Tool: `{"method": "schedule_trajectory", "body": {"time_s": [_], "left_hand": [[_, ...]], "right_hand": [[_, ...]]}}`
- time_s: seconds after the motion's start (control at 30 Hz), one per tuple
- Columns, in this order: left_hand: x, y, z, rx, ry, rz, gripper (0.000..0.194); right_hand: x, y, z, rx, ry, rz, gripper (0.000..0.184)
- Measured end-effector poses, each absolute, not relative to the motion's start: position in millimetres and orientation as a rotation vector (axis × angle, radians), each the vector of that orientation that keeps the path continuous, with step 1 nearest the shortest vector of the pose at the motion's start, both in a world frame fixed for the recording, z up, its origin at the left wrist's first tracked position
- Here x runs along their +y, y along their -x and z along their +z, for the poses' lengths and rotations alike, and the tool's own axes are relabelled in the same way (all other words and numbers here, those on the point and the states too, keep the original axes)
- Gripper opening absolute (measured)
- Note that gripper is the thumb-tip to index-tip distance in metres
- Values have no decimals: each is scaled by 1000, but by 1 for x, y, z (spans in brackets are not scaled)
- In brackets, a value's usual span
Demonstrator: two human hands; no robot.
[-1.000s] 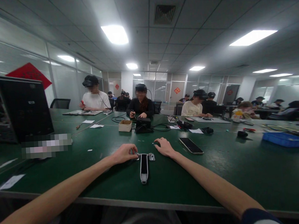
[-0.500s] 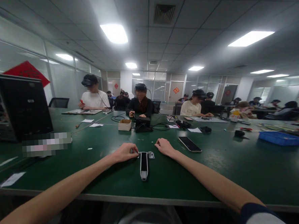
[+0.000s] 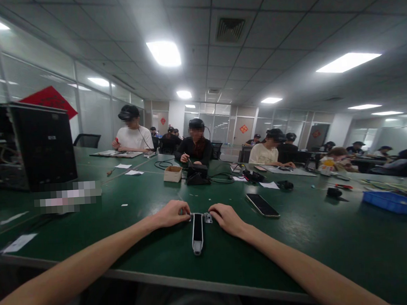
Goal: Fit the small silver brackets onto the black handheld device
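Note:
A long, narrow white-edged part with a black middle (image 3: 197, 233) lies on the green table, its tapered end towards me. A small metal bracket (image 3: 208, 218) sticks out at the right of its far end. At the left of that end, my left hand (image 3: 174, 213) has its thumb and fingers closed on a matching bracket, mostly hidden by the fingertips. My right hand (image 3: 228, 218) has its fingers bent together, the tips right beside the right bracket. Whether they pinch something small cannot be made out.
A phone (image 3: 262, 205) lies to the right, with a blue tray (image 3: 394, 202) farther right. Ahead stand a small open box (image 3: 172, 174) and a black device (image 3: 196, 175) with cables. A computer case (image 3: 46, 143) stands at left. People sit across the table.
My right hand has moved in towards the right bracket. My left hand stays at the left side of the part. The camera view has shifted slightly.

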State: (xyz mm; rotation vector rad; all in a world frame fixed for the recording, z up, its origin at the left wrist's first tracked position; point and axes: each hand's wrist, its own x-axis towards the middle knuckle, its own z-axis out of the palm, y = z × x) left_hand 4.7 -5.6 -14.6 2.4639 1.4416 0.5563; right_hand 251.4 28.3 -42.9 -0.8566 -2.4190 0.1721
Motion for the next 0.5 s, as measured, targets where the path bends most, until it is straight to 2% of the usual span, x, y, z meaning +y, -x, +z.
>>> {"method": "schedule_trajectory", "body": {"time_s": [0.5], "left_hand": [[-1,-3,-20,1422,-2504,583,28]], "right_hand": [[23,-243,-39,-2327,895,396,14]]}}
